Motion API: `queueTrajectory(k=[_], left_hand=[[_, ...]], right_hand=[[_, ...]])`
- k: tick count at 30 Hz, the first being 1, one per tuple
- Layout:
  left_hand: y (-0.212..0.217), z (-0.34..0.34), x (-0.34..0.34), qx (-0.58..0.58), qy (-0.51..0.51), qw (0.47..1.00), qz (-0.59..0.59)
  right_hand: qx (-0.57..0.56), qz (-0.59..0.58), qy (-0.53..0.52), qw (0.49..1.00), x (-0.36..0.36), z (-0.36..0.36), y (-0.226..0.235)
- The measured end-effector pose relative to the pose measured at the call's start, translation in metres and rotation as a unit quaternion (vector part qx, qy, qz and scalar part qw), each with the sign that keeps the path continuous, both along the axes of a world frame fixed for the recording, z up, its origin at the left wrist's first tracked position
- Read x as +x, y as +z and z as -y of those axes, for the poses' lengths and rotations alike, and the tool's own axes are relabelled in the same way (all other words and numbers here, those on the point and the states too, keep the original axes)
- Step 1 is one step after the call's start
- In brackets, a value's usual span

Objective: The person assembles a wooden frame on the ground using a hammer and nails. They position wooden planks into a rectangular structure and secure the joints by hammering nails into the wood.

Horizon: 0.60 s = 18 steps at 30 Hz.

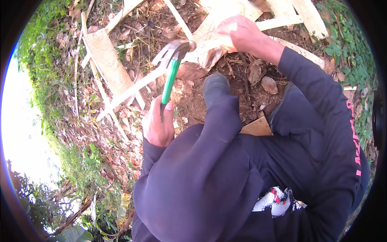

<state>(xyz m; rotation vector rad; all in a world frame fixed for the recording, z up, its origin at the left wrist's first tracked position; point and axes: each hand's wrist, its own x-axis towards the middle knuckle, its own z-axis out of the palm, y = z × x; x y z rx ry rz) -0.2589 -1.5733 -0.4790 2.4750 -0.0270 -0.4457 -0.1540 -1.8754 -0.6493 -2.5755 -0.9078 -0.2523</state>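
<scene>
My left hand (pixel 158 126) is wrapped round the green handle of a claw hammer (pixel 171 76), near its lower end. The hammer stands with its metal head up, over a long, thin wooden strip (pixel 135 89) that slants from lower left to upper right. Farther off, my right hand (pixel 243 35) is closed low over the same strip, beside a wider pale board (pixel 207 25). Strong glare washes out the fingertips, so what they pinch does not show. Whether the hammer head touches the strip, I cannot tell.
A flat wooden plank (pixel 108 60) lies across thin sticks at the left. More boards (pixel 310 18) rest at the far right. My boot (pixel 216 86) is close to the strip, and a small wood piece (pixel 258 127) lies between my legs. Dry leaves (pixel 269 85) cover the soil.
</scene>
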Motion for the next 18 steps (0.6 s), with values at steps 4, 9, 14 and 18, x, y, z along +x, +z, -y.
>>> queueTrajectory(k=[4,9,14,18], left_hand=[[-0.001,-0.001,-0.018,-0.112,0.124,0.985,0.034],[-0.014,0.005,-0.008,0.020,-0.001,1.000,-0.004],[-0.003,0.002,-0.004,-0.018,0.035,0.999,0.033],[-0.005,0.000,-0.012,-0.171,0.140,0.975,0.020]], right_hand=[[-0.039,-0.065,-0.030,0.997,0.002,-0.007,0.011],[-0.048,-0.136,-0.038,0.989,0.000,-0.007,0.022],[-0.045,-0.110,-0.033,0.992,0.001,-0.008,0.012],[-0.055,-0.111,-0.061,0.990,0.006,-0.011,0.009]])
